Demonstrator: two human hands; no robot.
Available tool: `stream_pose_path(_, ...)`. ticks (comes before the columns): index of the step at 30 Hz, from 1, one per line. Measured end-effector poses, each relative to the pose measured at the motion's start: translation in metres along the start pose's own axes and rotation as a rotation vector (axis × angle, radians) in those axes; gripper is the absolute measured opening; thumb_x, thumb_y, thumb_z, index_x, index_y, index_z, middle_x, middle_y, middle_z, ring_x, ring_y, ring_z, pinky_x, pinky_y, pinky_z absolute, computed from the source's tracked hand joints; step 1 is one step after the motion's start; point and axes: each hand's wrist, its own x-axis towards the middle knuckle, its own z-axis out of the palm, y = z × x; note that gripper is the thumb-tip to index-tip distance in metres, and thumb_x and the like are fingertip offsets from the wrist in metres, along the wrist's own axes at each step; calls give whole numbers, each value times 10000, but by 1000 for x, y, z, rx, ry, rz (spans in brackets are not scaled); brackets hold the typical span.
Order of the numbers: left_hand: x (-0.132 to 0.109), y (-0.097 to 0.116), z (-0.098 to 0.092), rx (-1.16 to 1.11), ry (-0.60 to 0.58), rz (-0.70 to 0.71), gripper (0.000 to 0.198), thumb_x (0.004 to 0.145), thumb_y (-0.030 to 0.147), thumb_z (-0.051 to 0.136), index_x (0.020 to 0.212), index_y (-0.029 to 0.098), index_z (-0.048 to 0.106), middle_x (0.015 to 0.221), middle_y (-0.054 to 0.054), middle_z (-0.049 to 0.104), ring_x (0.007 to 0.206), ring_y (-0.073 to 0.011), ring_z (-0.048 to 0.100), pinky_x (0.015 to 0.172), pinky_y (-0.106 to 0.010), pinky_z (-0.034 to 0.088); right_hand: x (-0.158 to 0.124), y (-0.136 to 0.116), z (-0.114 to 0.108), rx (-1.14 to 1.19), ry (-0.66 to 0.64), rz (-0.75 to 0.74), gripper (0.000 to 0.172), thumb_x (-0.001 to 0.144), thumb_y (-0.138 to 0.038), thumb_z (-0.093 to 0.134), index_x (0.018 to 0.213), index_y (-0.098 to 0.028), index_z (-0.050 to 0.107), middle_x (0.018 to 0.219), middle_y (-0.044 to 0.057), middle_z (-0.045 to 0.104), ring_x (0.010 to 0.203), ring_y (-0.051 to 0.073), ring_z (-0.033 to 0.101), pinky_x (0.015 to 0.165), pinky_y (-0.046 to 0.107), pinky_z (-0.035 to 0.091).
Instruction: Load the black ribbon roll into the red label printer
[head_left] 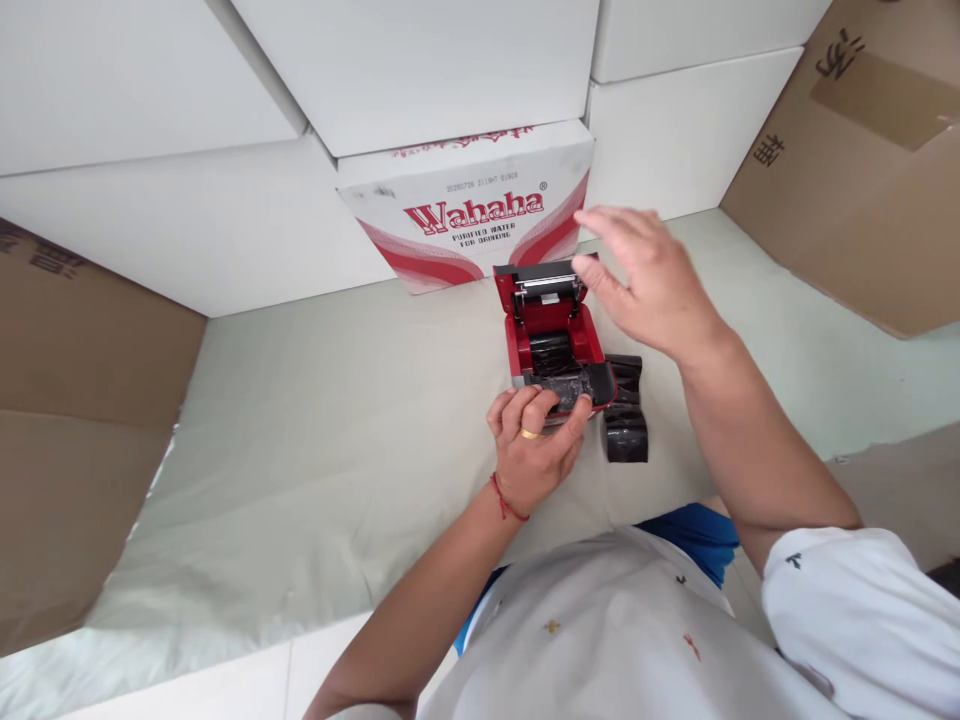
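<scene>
A small red and black printer (pixel 516 345) stands on the cloth with its lid (pixel 544 272) raised. Inside lies a roll of glossy black film (pixel 551 350), and a strip of it runs forward over the front edge. My left hand (pixel 536 440), with a ring and a red bracelet, grips that front edge, fingertips and thumb pressing on the film. My right hand (pixel 649 285) is slightly blurred, fingers apart, its thumb beside the lid's upper right corner; I cannot tell whether it touches. Right of the printer, a loose curled strip of black film (pixel 626 438) rests on the cloth.
Behind the printer stands a white and red Wahaha water carton (pixel 480 215), backed by stacked white boxes (pixel 450 70). Brown cardboard boxes flank the pale green cloth (pixel 322 420), one at left (pixel 82 430) and another at right (pixel 862 200). The cloth's near edge borders a tiled floor.
</scene>
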Motion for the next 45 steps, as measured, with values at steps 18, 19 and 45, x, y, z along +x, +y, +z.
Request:
stream_pose_path(18, 6, 19, -3, 417, 167, 228, 525, 929, 8, 685, 1287, 377, 793, 922, -42, 632, 1038, -229, 564, 996, -401, 402, -71, -20, 32, -288, -356, -104, 359, 1007, -64, 587, 1314, -158, 747, 1246, 141, 735, 1159, 294, 605, 602, 357, 428)
stream_pose_path(19, 5, 19, -3, 407, 161, 222, 554, 931, 16, 691, 1334, 387, 774, 916, -38, 636, 1031, -229, 573, 993, -403, 396, -71, -23, 30, -311, -386, -95, 370, 1008, -64, 584, 1332, -151, 741, 1247, 143, 736, 1157, 294, 604, 564, 361, 391)
stream_pose_path(45, 42, -47, -18, -723, 121, -656, 733, 790, 455, 866, 1469, 414, 593, 1725, -19, 477, 1708, -344, 318, 1399, -536, 257, -132, -44, 60, 108, 90, -268, 517, 1006, 52, 462, 1332, -164, 800, 1251, 110, 824, 1154, 234, 696, 928, 359, 665)
